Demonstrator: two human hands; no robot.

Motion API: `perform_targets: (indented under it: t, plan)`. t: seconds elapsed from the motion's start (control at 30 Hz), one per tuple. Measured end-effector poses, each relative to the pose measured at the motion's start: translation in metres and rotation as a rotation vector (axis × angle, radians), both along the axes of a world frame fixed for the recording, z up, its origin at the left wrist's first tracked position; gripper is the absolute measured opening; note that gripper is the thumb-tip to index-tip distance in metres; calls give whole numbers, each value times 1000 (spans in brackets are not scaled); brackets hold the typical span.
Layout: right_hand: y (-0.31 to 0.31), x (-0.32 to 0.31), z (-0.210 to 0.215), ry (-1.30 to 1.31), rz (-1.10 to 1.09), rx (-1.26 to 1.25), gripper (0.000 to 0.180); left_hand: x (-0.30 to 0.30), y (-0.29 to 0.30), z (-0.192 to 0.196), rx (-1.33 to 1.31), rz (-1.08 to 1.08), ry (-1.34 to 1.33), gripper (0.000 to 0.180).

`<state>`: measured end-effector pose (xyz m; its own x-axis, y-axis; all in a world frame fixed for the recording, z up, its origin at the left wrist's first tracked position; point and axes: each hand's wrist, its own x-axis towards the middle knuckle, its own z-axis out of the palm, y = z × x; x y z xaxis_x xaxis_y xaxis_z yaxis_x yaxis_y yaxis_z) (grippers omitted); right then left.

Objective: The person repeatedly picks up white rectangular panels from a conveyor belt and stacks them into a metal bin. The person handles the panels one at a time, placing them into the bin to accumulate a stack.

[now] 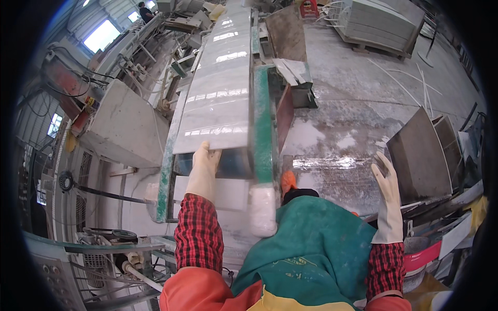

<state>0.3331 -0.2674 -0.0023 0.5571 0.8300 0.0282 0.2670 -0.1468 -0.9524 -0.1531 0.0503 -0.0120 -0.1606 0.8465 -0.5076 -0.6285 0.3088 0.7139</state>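
Observation:
Pale, shiny stone slabs (215, 127) lie in a row along a conveyor that runs away from me. My left hand (205, 168), in a cream rubber glove, is at the near edge of the closest slab. Its fingers grip that edge, with a fingertip showing on top and part of the hand hidden under the slab. Below the edge the dark conveyor roller (233, 163) shows. My right hand (386, 194), gloved alike, hangs in the air off to the right, fingers apart and holding nothing. The nearest thing to it is a brown-grey slab (423, 155) leaning upright.
A green rail (263, 124) borders the conveyor's right side, its near end wrapped in white padding (263, 210). Stacked pale slabs (381, 26) stand at the far right on the wet floor (332, 140). Left sits a grey machine housing (127, 124). Another person (145, 11) is far left.

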Motion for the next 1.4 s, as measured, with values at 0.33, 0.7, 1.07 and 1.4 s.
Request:
perform_targets:
  t: [0.33, 0.7, 1.07, 1.4]
  plan:
    - [-5, -1, 1, -9, 3, -67, 56, -43, 7, -14, -85, -298, 131, 26]
    - [-43, 41, -3, -72, -155, 148, 50, -15, -32, 10, -75, -299, 157, 31]
    - [-336, 144, 37, -870, -853, -603, 62, 49, -65, 35, 680, -762, 1004, 47]
    - [-367, 109, 11, -886, -943, -632, 58, 149, -91, 29, 1599, -749, 1275, 27]
